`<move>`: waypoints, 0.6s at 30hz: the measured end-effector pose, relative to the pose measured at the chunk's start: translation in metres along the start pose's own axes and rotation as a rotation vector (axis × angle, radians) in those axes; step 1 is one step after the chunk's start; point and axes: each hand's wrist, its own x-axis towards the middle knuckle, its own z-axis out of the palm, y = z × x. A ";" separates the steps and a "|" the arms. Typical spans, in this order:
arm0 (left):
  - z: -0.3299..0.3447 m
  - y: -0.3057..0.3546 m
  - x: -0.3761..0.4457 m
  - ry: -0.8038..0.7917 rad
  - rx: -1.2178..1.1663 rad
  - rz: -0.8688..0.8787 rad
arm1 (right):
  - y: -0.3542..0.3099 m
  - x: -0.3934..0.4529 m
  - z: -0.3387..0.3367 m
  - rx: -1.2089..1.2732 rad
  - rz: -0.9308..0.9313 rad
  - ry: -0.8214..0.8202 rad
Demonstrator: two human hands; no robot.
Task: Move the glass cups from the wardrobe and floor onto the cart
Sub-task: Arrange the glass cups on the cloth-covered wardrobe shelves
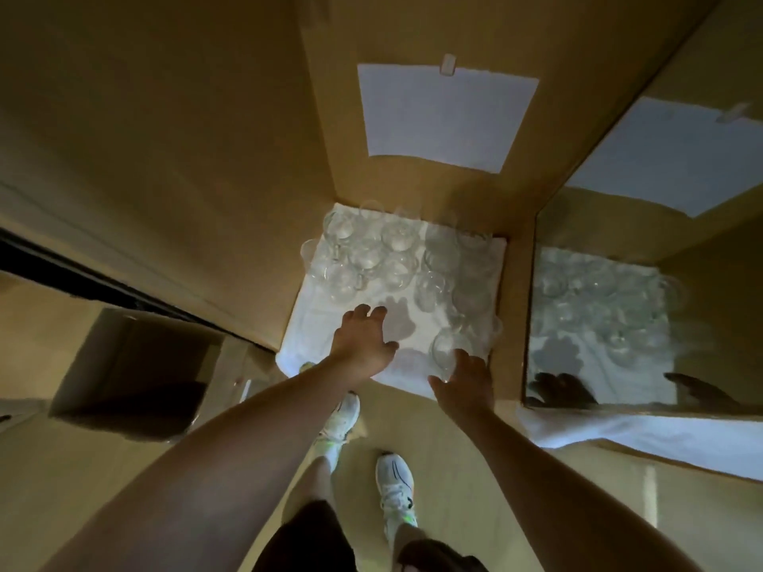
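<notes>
Both my left hand (363, 340) and right hand (464, 381) reach open-fingered, empty, toward many glass cups (371, 258) still waiting in the wardrobe (516, 282)

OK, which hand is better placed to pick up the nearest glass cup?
Probably the right hand: its fingers are already at the nearest glass cup. The left hand hovers open over bare white cloth.

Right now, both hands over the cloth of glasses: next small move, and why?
Probably curl the right hand round the nearest glass cup and lift it. That hand already sits at its near rim with nothing gripped, while the left hand hovers open over bare white cloth, apart from the clustered cups.
</notes>
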 end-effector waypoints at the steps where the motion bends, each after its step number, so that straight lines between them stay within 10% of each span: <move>1: 0.005 -0.003 0.010 -0.023 -0.009 0.008 | 0.001 0.005 0.005 0.017 0.039 -0.004; 18: 0.079 -0.019 0.147 -0.124 -0.134 0.116 | 0.001 0.101 0.081 0.344 0.485 0.161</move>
